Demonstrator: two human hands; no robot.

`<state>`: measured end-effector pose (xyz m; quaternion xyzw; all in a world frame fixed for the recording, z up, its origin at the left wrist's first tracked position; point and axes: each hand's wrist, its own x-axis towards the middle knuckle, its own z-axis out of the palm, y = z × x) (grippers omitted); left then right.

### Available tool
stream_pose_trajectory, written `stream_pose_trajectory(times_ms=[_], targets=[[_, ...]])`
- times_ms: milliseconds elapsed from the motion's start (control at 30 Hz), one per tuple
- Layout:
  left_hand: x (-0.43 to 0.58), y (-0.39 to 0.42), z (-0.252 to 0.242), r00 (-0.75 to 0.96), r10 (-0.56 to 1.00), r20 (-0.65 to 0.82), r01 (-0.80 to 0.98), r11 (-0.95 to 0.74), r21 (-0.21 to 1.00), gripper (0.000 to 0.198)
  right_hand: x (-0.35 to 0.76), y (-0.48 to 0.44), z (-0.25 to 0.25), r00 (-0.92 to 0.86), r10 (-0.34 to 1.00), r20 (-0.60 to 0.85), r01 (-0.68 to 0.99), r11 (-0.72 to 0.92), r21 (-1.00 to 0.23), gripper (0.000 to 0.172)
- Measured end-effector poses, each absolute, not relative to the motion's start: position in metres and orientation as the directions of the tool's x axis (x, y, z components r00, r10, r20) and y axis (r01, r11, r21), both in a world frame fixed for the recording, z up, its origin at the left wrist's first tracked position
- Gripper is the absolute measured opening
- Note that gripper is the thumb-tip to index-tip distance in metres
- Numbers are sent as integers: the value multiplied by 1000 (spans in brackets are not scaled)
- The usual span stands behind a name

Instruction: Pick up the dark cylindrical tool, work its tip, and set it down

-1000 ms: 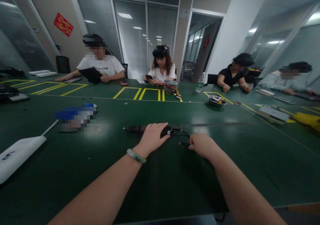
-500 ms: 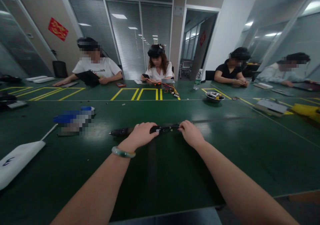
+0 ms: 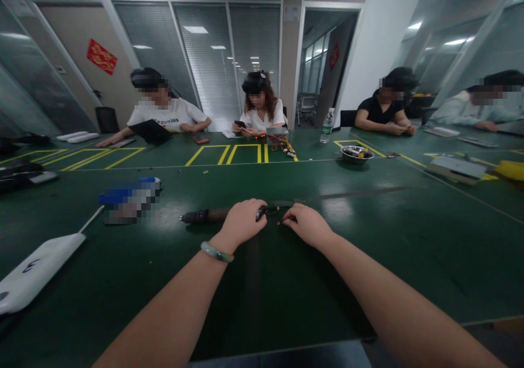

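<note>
A dark, stick-shaped tool [image 3: 216,215] lies across the green table, its narrow metallic tip pointing left and its grip brownish. My left hand [image 3: 245,220] is wrapped over its right end. Black cable-like strands [image 3: 279,206] run from that end toward my right hand [image 3: 309,223]. The fingers of my right hand are pinched together just below the strands; what they hold is too small to make out. A tiny pale piece [image 3: 279,223] shows beside those fingertips, and I cannot tell whether they touch it.
To the left are a white power-bank-like case [image 3: 45,267] with a cord and a blurred blue-and-white item [image 3: 131,200]. Beyond stand a metal bowl [image 3: 357,160] of small parts, a water bottle [image 3: 327,126] and bundled coloured wires [image 3: 282,145]. Several people sit across the table [image 3: 388,280].
My right hand has shifted slightly left and nearer to me, its fingertips dropping below the strands. My left hand stays on the tool. The view has shifted a little.
</note>
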<state>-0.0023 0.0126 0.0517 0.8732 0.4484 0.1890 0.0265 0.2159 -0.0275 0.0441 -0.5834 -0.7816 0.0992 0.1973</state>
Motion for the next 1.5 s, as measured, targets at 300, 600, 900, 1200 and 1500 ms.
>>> stream_pose_trajectory(times_ms=[300, 600, 900, 1200, 1500], targets=[[-8, 10, 57, 606, 753, 257, 715, -657, 240, 26, 207, -35, 44, -210, 950, 229, 857, 292, -425, 12], [-8, 10, 55, 637, 716, 287, 689, -695, 203, 23, 203, -29, 31, -159, 949, 271, 874, 263, -408, 12], [-10, 9, 52, 659, 679, 322, 641, -732, 232, 14, 201, -29, 30, -159, 950, 269, 850, 270, -452, 12], [-6, 7, 54, 644, 704, 299, 665, -709, 235, 15, 199, -30, 31, -158, 951, 268, 795, 283, -537, 11], [1, 1, 55, 575, 765, 290, 730, -640, 240, 14, 195, -28, 29, -144, 954, 264, 824, 264, -501, 7]])
